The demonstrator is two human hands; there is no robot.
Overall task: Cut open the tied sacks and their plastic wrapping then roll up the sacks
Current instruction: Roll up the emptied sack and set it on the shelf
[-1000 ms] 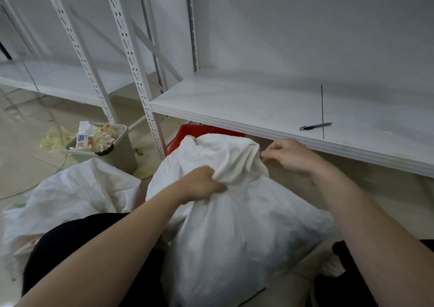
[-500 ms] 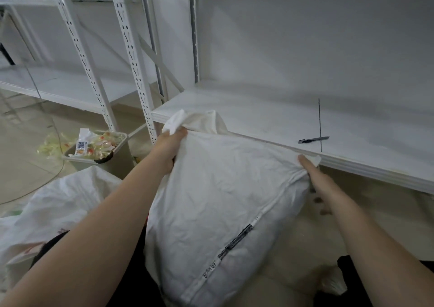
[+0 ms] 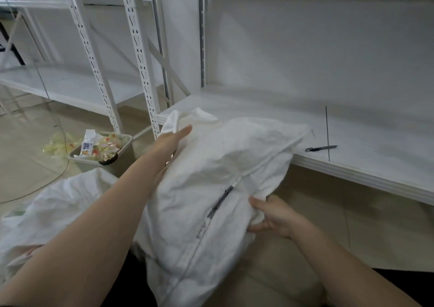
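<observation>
Directly ahead, between both forearms: holds a bulging, creased white woven sack (image 3: 223,165) tilted, upper end toward the lower shelf board (image 3: 375,172), lower end toward the body. Overlaps the board's front edge at the far right corner; contact there not determinable. Shows a stitched seam with dark print (image 3: 220,201) running lengthwise down the near face. Grips with the right hand (image 3: 272,215), fingers curled and thumb closed over, a bunched fold at the sack's right side, below the board edge and above the tiled floor (image 3: 352,231). Lays the left hand (image 3: 172,140) against the sack's upper left end, just beside a loose flap (image 3: 187,117) of the sack mouth; one visible digit straight along the fabric, other fingers hidden behind the sack and blurred, so degree of closure and any hold cannot be told. On the board, just right of the sack's corner, apart from both hands: slim dark pen-like tool (image 3: 320,148), lying flat, crossing a thin dark line on the board surface. Low at left, under the left forearm: second white sack (image 3: 65,203), crumpled. Beyond it, near the foot of a perforated white upright (image 3: 141,71): grey-green bin (image 3: 122,163) filled with wrappers.
</observation>
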